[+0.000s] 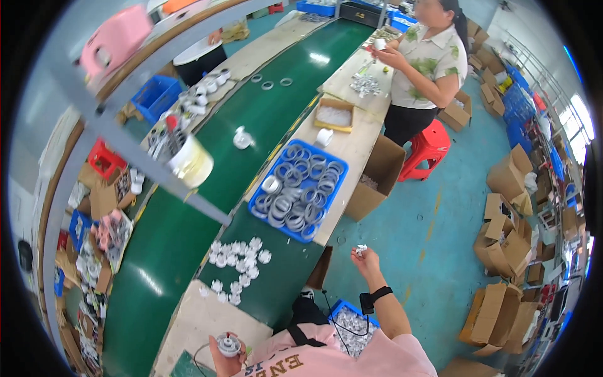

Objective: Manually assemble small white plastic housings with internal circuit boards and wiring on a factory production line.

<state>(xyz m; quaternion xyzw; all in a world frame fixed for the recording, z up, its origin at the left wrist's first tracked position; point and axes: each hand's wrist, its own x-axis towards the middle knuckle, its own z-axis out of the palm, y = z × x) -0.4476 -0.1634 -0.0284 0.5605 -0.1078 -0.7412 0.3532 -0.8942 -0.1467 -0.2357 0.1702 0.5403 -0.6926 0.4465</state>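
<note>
Low in the picture, my left hand (218, 362) is closed around a round, pale grey plastic part (229, 344) with a raised ring on top. My right hand (369, 264) is lifted out to the right over the floor, its fingertips pinching a small white plastic piece (360, 249). Several white round pieces (235, 261) lie loosely on the dark green work surface ahead of my left hand. Beyond them, a blue tray (254, 205) holds many grey rings (295, 220). Beside my lap, a blue crate (337, 306) contains small whitish pieces.
A green conveyor belt (213, 151) runs along the left, with a grey metal post (151, 169) slanting across it. Another person (430, 69) stands at the far right of the bench near a red stool (427, 151). Open cardboard boxes (377, 179) stand beside the bench and along the right.
</note>
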